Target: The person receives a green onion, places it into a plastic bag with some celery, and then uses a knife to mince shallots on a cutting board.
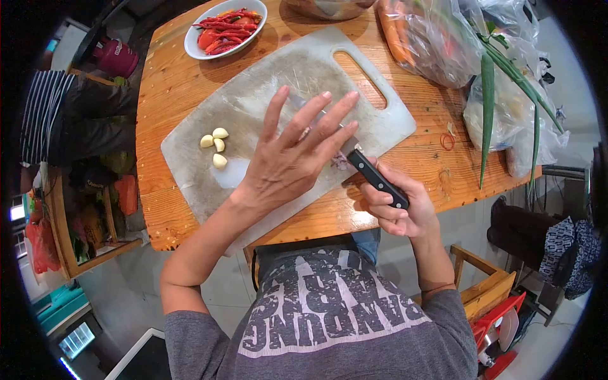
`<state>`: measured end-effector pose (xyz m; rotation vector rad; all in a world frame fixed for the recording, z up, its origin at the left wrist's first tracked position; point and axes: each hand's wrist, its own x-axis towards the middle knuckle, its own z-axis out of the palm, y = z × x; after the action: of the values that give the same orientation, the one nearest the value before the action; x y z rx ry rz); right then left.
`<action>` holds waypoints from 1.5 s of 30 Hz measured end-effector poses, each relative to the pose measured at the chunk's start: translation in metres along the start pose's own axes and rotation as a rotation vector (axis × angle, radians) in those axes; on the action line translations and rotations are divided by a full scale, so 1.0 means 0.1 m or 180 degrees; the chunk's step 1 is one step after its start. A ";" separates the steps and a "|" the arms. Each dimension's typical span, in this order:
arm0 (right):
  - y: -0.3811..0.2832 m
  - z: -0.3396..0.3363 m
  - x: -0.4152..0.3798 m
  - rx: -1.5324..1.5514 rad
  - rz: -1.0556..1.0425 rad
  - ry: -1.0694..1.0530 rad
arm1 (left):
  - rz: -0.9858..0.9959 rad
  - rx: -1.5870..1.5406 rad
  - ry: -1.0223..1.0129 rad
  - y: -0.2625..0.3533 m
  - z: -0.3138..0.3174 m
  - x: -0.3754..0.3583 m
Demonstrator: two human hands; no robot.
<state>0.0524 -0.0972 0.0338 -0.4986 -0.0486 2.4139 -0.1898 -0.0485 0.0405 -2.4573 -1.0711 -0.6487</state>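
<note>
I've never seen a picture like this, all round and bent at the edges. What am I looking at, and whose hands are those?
The camera sits on a person's head and looks down, so the hands are the wearer's own; the wide lens bends the edges. The left hand lies flat, fingers spread, pressing on a knife blade. The right hand grips the knife's black handle. Under them is a pale cutting board on a wooden table. Four peeled garlic cloves lie on the board. Farther back stands a white bowl of red chillies, and to the right are plastic bags with carrots and long green leaves.
</note>
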 end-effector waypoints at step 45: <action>-0.92 0.18 -0.08 -0.7578 -0.1986 0.0339 | -0.0873 -0.1826 -0.0345 -0.27 -0.13 0.12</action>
<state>0.1073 -0.0283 0.0680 -1.1415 -2.5175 0.5814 -0.2064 -0.0306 0.0621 -2.8703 -1.4432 -1.0387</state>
